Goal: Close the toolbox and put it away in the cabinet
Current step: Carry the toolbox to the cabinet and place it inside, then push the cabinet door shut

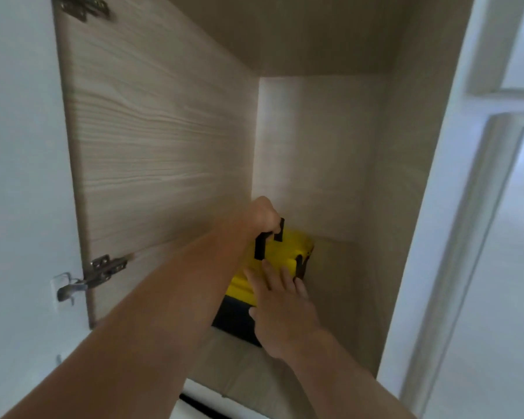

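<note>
Stowing step: my left hand (pixel 265 216) grips the handle (pixel 262 244) of the shut yellow toolbox (pixel 288 252) at centre frame inside the cabinet (pixel 164 152), right hand (pixel 282 300) flat and open against its lid; next, push it deeper and let go.

Your left arm reaches up and forward from lower left, forearm bare, nearly straight. Left hand (pixel 265 214) is curled into a closed fist, knuckles up, fingers wrapped around a black bar. Your right arm enters from lower right, forearm bare, wrist slightly bent. Right hand (pixel 285 309) lies flat, palm down, fingers (pixel 271 275) extended and spread forward, thumb out to the left. Hands are near, not touching.
</note>
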Demonstrator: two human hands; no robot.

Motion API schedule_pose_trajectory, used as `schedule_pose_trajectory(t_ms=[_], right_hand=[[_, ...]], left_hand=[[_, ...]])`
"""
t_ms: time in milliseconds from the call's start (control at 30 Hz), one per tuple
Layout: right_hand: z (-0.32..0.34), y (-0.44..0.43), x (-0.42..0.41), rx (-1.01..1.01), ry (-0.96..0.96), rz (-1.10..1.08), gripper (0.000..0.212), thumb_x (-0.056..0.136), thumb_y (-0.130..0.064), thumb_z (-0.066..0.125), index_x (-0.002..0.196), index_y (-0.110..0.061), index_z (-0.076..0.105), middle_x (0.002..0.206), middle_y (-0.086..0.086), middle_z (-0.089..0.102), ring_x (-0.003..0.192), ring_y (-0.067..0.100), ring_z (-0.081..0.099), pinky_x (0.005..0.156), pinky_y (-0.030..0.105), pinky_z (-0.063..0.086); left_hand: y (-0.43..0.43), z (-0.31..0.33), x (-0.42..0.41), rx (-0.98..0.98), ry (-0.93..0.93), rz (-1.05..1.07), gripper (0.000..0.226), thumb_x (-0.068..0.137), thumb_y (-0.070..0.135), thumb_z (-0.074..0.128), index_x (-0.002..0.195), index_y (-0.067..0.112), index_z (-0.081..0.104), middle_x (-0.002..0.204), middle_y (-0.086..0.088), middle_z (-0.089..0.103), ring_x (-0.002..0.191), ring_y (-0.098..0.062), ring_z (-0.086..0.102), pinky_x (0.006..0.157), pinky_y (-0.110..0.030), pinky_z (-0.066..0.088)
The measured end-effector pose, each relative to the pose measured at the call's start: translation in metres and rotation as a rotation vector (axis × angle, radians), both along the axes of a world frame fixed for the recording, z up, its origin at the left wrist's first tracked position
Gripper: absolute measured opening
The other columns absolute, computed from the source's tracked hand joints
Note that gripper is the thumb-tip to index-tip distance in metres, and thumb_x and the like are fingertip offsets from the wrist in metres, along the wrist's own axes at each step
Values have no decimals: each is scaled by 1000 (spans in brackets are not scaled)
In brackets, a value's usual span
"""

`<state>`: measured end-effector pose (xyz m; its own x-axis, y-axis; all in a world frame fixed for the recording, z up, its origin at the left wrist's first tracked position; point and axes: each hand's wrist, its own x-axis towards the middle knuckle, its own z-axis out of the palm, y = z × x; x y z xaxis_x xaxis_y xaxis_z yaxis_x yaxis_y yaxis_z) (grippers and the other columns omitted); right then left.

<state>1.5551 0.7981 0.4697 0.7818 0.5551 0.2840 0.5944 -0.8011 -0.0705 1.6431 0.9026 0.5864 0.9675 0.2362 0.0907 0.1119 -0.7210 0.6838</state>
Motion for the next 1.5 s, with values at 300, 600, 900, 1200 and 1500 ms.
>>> schedule_pose_trajectory(t_ms=[300,600,900,1200,1500], right_hand=[[-1,1,12,48,115,-30,68,100,-20,41,151,-33,-2,161,-3,-18,145,30,-17,118,43,2],[-3,-4,17,104,121,13,63,100,-31,41,151,-33,4,162,-2,-11,146,32,-11,117,44,10],[-1,0,4,54,-3,-61,64,100,-38,36,152,-28,0,163,6,-4,146,35,-4,116,54,9],[1,46,-131,139,-147,560,58,99,-28,39,152,-23,14,160,5,15,146,23,10,115,42,15],[41,76,-257,4,-527,895,66,74,-23,77,136,-18,54,139,11,56,126,31,53,98,51,45]], left_hand=[[38,-26,20,150,-145,-59,13,84,18,68,80,12,57,77,-3,51,81,-20,49,74,-35,44],[81,-74,-23,-61,-95,-128,31,94,33,52,109,12,70,103,-12,70,99,-27,63,85,-37,48],[84,-90,-151,-143,-127,-33,49,92,28,56,139,15,46,144,-5,50,128,-20,48,101,-26,38],[115,-107,-347,-213,-174,520,47,88,28,63,132,14,53,136,-5,54,118,-25,56,98,-35,44],[138,-104,-542,-270,-358,1048,54,87,13,60,137,7,42,139,-16,48,122,-29,51,93,-33,43]])
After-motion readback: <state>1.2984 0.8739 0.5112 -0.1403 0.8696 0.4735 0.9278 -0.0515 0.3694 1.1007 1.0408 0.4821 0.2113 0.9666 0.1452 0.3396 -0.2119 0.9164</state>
